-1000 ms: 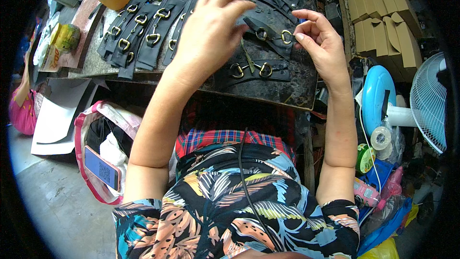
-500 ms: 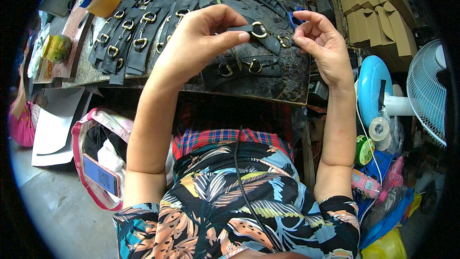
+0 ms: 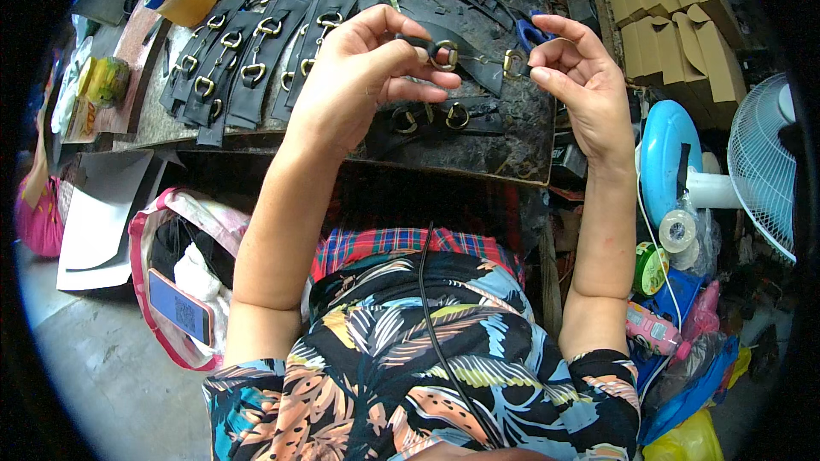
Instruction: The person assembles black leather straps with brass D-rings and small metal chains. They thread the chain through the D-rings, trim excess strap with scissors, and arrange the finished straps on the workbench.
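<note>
Above the dark worktable [image 3: 521, 149], a gold horsebit buckle [image 3: 445, 55] with black strap ends is stretched between my two hands. My left hand [image 3: 354, 77] pinches the strap end beside the left ring. At the other ring, my right hand [image 3: 589, 90] pinches the short black end between thumb and fingers. A thin link joins the two rings. Below lies another black strap with two gold rings [image 3: 458, 116], partly behind my left hand. Blue scissor-like handles [image 3: 531, 32] show just behind my right fingers.
Rows of black straps with gold buckles [image 3: 231, 55] lie at the table's left. A tub of amber stuff [image 3: 190, 0] stands behind them. Brown cardboard boxes [image 3: 675, 43] are stacked far right, above a white fan [image 3: 769, 162]. An open bag with a phone [image 3: 181, 306] sits lower left.
My left hand has turned, its lower fingers spreading out, and the left ring has tilted and shifted slightly left. My right hand has moved slightly right, still pinching the other end.
</note>
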`<state>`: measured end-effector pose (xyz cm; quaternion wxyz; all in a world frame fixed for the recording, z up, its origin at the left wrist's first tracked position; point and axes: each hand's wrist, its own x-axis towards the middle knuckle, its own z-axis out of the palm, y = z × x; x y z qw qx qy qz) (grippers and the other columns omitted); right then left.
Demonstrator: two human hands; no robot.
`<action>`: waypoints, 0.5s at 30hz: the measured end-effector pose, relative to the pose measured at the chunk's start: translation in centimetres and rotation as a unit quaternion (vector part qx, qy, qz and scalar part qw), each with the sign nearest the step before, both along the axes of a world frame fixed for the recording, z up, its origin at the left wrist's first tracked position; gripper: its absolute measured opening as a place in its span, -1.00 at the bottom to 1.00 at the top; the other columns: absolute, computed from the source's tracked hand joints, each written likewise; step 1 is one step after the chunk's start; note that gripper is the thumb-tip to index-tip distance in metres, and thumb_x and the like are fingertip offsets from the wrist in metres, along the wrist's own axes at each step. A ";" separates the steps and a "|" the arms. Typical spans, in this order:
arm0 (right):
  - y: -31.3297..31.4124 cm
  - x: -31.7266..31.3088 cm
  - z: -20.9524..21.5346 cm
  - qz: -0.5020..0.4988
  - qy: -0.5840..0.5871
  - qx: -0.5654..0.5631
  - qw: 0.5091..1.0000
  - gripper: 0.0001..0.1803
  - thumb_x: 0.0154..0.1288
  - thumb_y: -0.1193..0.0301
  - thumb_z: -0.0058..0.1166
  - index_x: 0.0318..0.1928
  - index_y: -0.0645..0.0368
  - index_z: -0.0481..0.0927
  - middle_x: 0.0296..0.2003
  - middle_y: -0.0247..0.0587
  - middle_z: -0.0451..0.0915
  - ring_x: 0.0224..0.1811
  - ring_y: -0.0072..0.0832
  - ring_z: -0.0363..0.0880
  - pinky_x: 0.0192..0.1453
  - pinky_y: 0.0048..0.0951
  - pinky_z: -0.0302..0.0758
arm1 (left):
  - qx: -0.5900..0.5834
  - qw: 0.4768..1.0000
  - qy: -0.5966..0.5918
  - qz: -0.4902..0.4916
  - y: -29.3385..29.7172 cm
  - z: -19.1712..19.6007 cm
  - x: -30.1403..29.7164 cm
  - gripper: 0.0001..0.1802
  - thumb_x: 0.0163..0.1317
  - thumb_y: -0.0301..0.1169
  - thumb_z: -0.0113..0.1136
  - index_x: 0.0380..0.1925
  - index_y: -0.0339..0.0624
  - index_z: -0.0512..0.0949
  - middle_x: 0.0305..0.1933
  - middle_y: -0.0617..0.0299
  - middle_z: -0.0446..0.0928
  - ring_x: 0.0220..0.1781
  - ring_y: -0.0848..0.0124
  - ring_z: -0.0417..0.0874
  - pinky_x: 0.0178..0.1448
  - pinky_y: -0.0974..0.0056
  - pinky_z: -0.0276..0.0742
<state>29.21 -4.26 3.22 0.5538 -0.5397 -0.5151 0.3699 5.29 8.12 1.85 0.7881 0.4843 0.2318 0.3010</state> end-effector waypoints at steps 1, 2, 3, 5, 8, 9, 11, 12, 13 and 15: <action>0.2 -0.1 0.0 -0.004 -0.012 -0.001 1.000 -0.48 0.30 0.60 0.30 0.28 0.16 0.57 -0.26 -0.43 0.60 -0.20 -0.74 0.54 -0.06 -0.68 0.47 | 0.015 1.000 0.012 0.011 0.0 0.2 0.0 -0.82 0.38 -0.60 0.08 -0.04 -0.34 0.49 -0.09 -0.12 0.68 -0.11 0.05 0.83 -0.11 0.19 0.87; 0.4 -0.3 -0.1 -0.008 -0.024 -0.002 1.000 -0.49 0.30 0.60 0.30 0.27 0.16 0.58 -0.28 -0.45 0.59 -0.22 -0.74 0.53 -0.08 -0.68 0.46 | 0.030 0.999 0.017 0.022 0.1 0.4 -0.1 -0.80 0.38 -0.60 0.08 -0.02 -0.34 0.49 -0.09 -0.12 0.68 -0.12 0.07 0.84 -0.11 0.20 0.87; 0.6 -0.4 -0.1 -0.016 -0.033 -0.006 0.999 -0.50 0.30 0.60 0.30 0.25 0.16 0.59 -0.29 -0.46 0.58 -0.23 -0.75 0.52 -0.10 -0.69 0.44 | 0.054 0.997 0.024 0.050 0.0 0.5 0.0 -0.78 0.39 -0.57 0.12 0.00 -0.35 0.52 -0.13 -0.04 0.70 -0.22 0.21 0.83 -0.17 0.27 0.83; 1.3 -0.6 -0.2 -0.016 -0.080 0.013 0.997 -0.53 0.31 0.60 0.30 0.23 0.17 0.60 -0.31 -0.48 0.57 -0.25 -0.76 0.50 -0.11 -0.69 0.43 | 0.184 0.973 0.099 0.103 0.4 0.6 0.0 -0.84 0.34 -0.57 0.13 -0.11 -0.38 0.56 -0.26 0.05 0.70 -0.25 0.31 0.82 -0.25 0.31 0.78; 2.5 -1.0 -0.7 -0.017 -0.150 0.025 0.988 -0.58 0.32 0.58 0.28 0.19 0.13 0.65 -0.34 -0.50 0.56 -0.28 -0.74 0.50 -0.14 -0.66 0.43 | 0.377 0.880 0.231 0.170 0.9 0.4 0.2 -0.85 0.27 -0.48 0.21 -0.22 -0.34 0.63 -0.35 0.03 0.73 -0.26 0.19 0.81 -0.21 0.15 0.70; 3.0 -1.2 -0.8 -0.012 -0.191 0.018 0.981 -0.58 0.34 0.58 0.27 0.20 0.13 0.65 -0.33 -0.50 0.55 -0.27 -0.74 0.49 -0.14 -0.66 0.43 | 0.462 0.824 0.275 0.181 1.3 0.4 0.4 -0.83 0.25 -0.46 0.22 -0.22 -0.33 0.63 -0.32 -0.01 0.73 -0.24 0.11 0.80 -0.16 0.10 0.69; 3.6 -1.8 -1.2 -0.019 -0.277 0.000 0.961 -0.58 0.33 0.58 0.27 0.19 0.06 0.67 -0.36 -0.48 0.54 -0.29 -0.72 0.49 -0.15 -0.64 0.44 | 0.571 0.709 0.371 0.183 1.2 0.3 0.6 -0.80 0.22 -0.39 0.23 -0.23 -0.28 0.64 -0.25 -0.11 0.70 -0.15 -0.12 0.73 0.01 -0.02 0.65; 3.8 -2.1 -1.4 -0.029 -0.354 -0.010 0.935 -0.58 0.33 0.56 0.27 0.20 0.02 0.67 -0.40 -0.42 0.57 -0.33 -0.69 0.52 -0.19 -0.58 0.50 | 0.610 0.649 0.409 0.199 1.1 0.2 1.1 -0.87 0.23 -0.42 0.24 -0.27 -0.24 0.64 -0.22 -0.04 0.68 -0.13 -0.07 0.75 -0.01 -0.02 0.65; 4.1 -2.2 -1.6 -0.031 -0.390 0.000 0.920 -0.56 0.33 0.55 0.28 0.21 0.01 0.67 -0.40 -0.38 0.58 -0.35 -0.66 0.54 -0.19 -0.55 0.52 | 0.623 0.628 0.415 0.213 0.8 0.1 1.3 -0.88 0.20 -0.44 0.25 -0.28 -0.21 0.65 -0.19 0.02 0.67 -0.09 -0.02 0.73 0.00 0.00 0.64; 4.3 -2.2 -1.7 -0.029 -0.416 0.007 0.909 -0.54 0.32 0.54 0.30 0.22 0.00 0.66 -0.41 -0.34 0.60 -0.37 -0.63 0.56 -0.20 -0.51 0.55 | 0.665 0.575 0.408 0.247 0.7 0.0 1.3 -0.88 0.15 -0.47 0.27 -0.30 -0.18 0.67 -0.16 0.11 0.65 -0.02 0.07 0.70 0.02 0.04 0.63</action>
